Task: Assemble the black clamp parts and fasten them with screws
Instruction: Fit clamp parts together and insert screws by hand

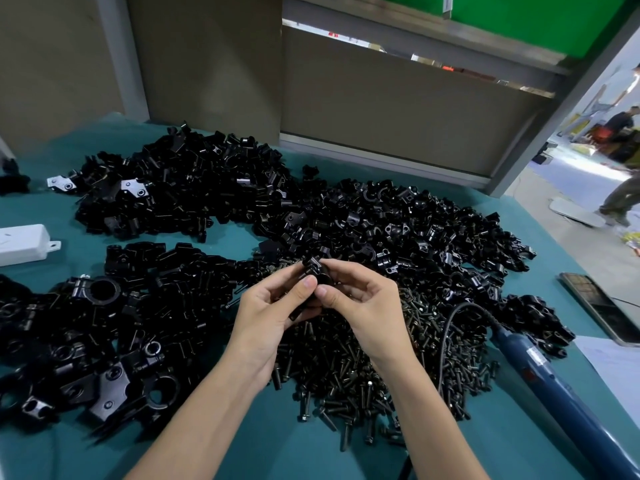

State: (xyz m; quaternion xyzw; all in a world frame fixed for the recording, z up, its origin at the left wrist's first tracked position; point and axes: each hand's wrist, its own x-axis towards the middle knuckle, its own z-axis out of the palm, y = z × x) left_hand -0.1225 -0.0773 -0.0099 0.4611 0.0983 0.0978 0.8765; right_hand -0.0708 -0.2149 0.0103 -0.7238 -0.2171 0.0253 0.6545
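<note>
No writing, label or number can be read.

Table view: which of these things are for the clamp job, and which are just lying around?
Job: clamp part held by left hand and right hand; clamp part piles; screw pile; blue corded tool, likely the driver.
Lying about: white box; phone; paper sheet.

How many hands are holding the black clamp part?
2. The left hand grips the clamp part from its left, the right hand from its right, above the screw pile.
</note>
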